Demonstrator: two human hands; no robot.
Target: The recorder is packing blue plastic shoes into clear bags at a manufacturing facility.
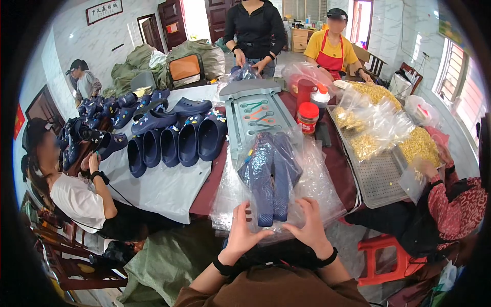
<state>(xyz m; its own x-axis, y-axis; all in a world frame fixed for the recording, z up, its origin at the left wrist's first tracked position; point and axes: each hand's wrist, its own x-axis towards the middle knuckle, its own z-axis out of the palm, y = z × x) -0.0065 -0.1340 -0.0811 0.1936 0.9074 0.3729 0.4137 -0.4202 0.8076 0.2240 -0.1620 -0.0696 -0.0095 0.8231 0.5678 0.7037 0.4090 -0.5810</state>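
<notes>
A pair of navy blue clogs (pixel 273 176) lies side by side in a clear plastic bag, soles up, on a stack of clear plastic bags (pixel 225 204). My left hand (pixel 242 233) is at the bag's near left corner, its fingers spread and thumb pointing inward. Opposite it, my right hand (pixel 310 230) is open at the near right corner, with the thumb toward the other one. Both hands are close to the bag's near edge; whether the fingertips touch the film I cannot tell. Just beyond the clogs stands a grey plastic folding stool (pixel 255 110) with coloured shapes on it.
Several loose navy clogs (pixel 188 140) stand on a white sheet to the left. A red-lidded jar (pixel 308 118) is right of the stool, and a metal tray (pixel 376 176) holds bags of small yellow pieces. Co-workers sit or stand around the table; a red stool (pixel 388 258) is at right.
</notes>
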